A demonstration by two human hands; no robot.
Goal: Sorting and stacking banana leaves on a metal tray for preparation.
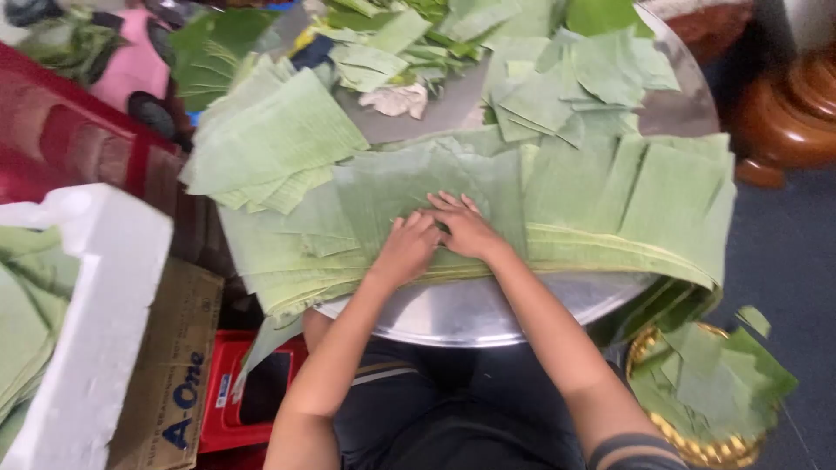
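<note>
Green banana leaf [409,187] lies under both my palms, a broad cut sheet spread flat on the round metal tray [461,313] in front of me. My left hand [407,248] presses down on it with the fingers together and stretched out, gripping nothing. My right hand [466,228] sits just beside the left, touching it, fingers spread flat on the same sheet, also holding nothing.

Taking the tray as my mark: on its left side a stack of squared leaf pieces [270,144] rests tilted, overlapping the sheet I press. On its right side long folded leaves [636,204] hang over the rim. At the far side of the tray lie smaller cut pieces [566,87] and loose trimmings [396,39], with a crumpled pale scrap [396,100] among them. Below the tray on the right stands a gold-rimmed bowl [697,448] filled with leaf offcuts. Left of the tray is a white foam box [96,331] holding more leaves, a cardboard box [170,365] just beside it, and a red plastic crate [61,135] behind them.
</note>
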